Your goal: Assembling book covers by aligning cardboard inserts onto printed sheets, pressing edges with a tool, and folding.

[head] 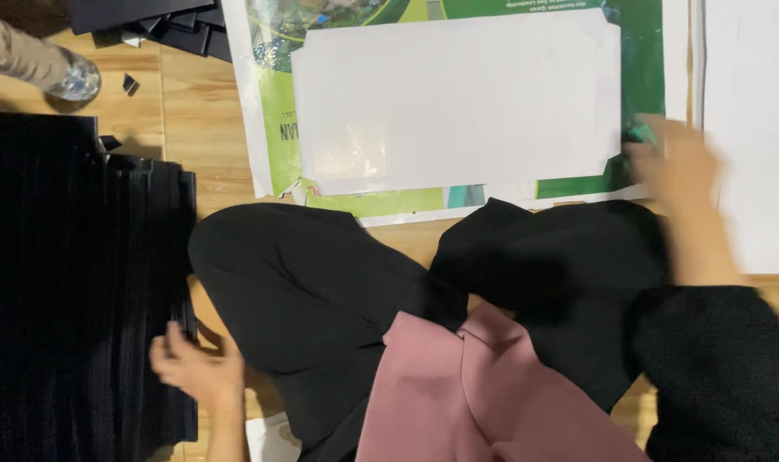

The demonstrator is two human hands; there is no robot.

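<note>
Left hand, near, fingers curled on the edge of the black sheet stack, gripping the top sheets; judged step: lifting one off. Right hand, blurred, at the white sheet's right edge over a green poster; grip unreadable. Next: separate a single sheet cleanly.

We get one head-worn view, looking steeply down, close over our lap and the wooden floor ahead.
</note>
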